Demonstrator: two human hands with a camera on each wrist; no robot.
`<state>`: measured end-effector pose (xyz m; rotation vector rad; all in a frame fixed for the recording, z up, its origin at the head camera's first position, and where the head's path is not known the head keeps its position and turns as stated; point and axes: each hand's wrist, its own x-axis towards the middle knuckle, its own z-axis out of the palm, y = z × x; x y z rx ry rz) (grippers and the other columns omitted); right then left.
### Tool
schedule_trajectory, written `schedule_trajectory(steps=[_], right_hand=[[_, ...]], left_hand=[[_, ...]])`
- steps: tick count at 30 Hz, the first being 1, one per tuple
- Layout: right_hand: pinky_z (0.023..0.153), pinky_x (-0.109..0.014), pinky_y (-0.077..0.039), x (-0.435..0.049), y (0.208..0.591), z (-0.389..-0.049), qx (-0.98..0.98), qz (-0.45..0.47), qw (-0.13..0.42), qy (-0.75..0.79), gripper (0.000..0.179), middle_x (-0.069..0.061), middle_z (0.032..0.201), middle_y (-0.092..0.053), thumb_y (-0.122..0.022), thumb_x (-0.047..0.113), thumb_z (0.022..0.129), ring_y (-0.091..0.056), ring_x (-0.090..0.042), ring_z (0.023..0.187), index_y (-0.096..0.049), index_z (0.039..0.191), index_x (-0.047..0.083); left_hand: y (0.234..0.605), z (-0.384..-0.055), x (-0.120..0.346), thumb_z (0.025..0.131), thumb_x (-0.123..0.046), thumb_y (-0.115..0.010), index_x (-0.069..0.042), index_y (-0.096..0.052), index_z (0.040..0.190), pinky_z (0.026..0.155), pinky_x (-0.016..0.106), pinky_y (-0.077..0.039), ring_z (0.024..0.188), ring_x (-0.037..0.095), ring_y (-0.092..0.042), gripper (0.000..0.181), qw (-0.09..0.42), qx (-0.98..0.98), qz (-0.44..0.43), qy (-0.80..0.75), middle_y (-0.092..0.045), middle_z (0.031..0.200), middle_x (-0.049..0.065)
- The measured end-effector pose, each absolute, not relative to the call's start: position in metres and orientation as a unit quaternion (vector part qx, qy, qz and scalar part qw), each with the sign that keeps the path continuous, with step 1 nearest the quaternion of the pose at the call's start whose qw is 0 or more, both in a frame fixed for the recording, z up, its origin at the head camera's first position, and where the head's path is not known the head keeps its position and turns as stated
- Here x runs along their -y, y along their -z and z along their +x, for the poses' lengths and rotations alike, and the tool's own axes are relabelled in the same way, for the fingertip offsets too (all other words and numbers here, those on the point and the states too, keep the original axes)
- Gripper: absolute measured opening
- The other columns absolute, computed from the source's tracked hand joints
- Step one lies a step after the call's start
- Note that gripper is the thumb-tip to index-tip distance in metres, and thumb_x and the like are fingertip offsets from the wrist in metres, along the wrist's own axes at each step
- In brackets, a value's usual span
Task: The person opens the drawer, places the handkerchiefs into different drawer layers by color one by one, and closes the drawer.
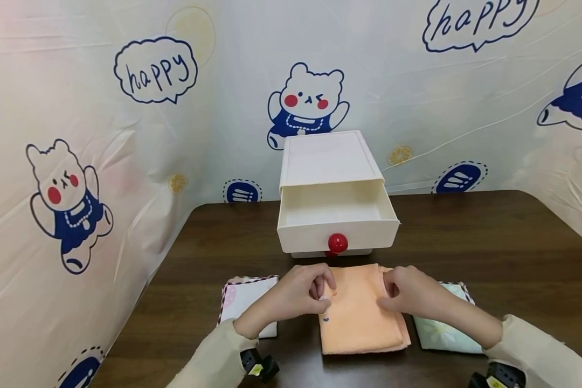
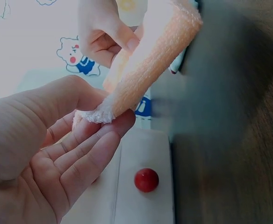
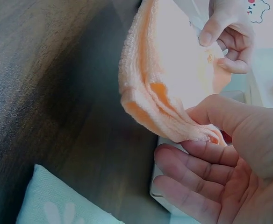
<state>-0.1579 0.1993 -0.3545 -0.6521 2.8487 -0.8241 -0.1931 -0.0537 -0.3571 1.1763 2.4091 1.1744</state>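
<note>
A folded orange towel (image 1: 361, 318), several layers thick, is held in front of a small white drawer box. My left hand (image 1: 303, 291) pinches its left edge between thumb and fingers. At the opposite edge, my right hand (image 1: 412, 293) pinches the layers in the same way. In the right wrist view, the stacked folds of the towel (image 3: 150, 93) show beside the right thumb, with the lower fingers loosely spread. The left wrist view shows the fuzzy towel edge (image 2: 146, 65) between the left thumb and fingertips.
Behind the towel, the white box (image 1: 330, 159) has its drawer (image 1: 303, 237) pulled out, with a red knob (image 1: 338, 243) in front. A white folded cloth (image 1: 244, 299) lies left and a pale green one (image 1: 438, 337) right on the dark wooden table (image 1: 184, 307). A printed curtain (image 1: 233, 108) hangs behind.
</note>
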Motion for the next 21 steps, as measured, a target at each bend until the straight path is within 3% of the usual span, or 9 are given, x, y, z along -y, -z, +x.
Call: schedule_trajectory(steps=[12,21], right_hand=[[0.044,-0.018,-0.028,-0.204,0.341,-0.152,-0.934,-0.224,0.045,0.273,0.028,0.01,0.052,-0.037,-0.07,0.017,0.076,-0.034,-0.002,0.048,-0.047,0.06,0.016],[0.044,-0.019,-0.03,-0.205,0.326,-0.145,-0.933,-0.223,0.031,0.28,0.028,0.011,0.052,-0.04,-0.071,0.018,0.076,-0.036,-0.002,0.049,-0.048,0.061,0.016]], left_hand=[[0.344,-0.185,0.053,0.075,-0.001,-0.07,-0.01,-0.058,0.091,0.06,0.02,-0.05,0.06,0.008,-0.049,0.022,0.101,-0.811,0.407,-0.408,-0.05,0.067,-0.001],[0.33,-0.179,0.055,0.074,0.002,-0.07,-0.009,-0.057,0.09,0.06,0.02,-0.05,0.059,0.004,-0.048,0.023,0.086,-0.8,0.419,-0.42,-0.05,0.068,0.0]])
